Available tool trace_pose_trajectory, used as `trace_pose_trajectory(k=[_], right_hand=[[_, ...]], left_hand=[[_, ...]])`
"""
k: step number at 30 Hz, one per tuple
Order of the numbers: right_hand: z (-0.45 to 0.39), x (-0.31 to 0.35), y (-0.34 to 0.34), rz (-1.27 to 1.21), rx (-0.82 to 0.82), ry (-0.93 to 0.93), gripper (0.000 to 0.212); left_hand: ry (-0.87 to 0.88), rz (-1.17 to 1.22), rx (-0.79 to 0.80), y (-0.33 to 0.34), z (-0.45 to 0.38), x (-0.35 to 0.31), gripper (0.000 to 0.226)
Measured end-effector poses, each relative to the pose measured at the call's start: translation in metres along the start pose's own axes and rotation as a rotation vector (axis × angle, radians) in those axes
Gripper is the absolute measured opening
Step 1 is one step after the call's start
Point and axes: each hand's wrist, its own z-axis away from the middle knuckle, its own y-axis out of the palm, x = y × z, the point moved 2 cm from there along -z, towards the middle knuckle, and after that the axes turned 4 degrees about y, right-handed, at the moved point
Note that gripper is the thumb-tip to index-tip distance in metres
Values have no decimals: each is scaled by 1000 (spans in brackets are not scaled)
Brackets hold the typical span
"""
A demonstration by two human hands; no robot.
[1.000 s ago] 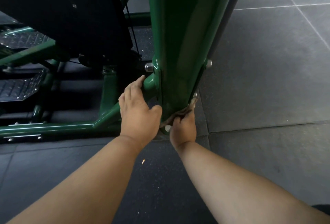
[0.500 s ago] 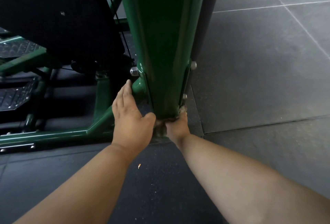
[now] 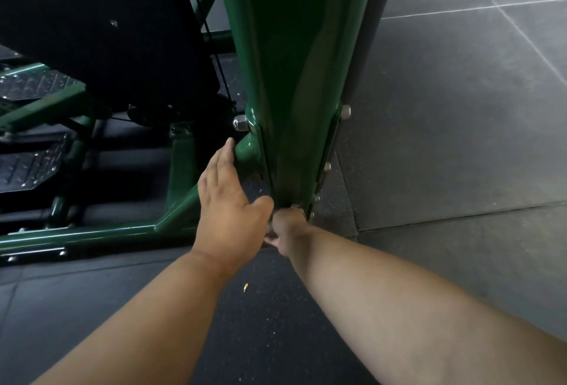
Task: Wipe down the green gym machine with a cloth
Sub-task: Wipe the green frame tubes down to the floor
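The left hand (image 3: 228,213) lies flat with fingers (image 3: 221,160) straight against a side tube, likely bracing, while the right hand (image 3: 287,228) pinches the barely visible cloth (image 3: 270,225) at the foot of the green post (image 3: 294,78), probably scrubbing its base.

Both forearms reach forward, left hand (image 3: 228,206) flat with straight fingers, right hand (image 3: 287,226) curled.
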Motion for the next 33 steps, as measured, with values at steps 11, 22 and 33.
trace_pose_trajectory(k=[11,22,33], right_hand=[[-26,3,-34,-287,-33,-45,31],[-44,3,-52,-142,1,24,46],[-27,-7,-26,-249,125,27,34]], left_hand=[[-1,29,26,-1,-2,3,97],[-8,131,59,-4,-2,6,98],[8,123,88,-2,-2,6,102]])
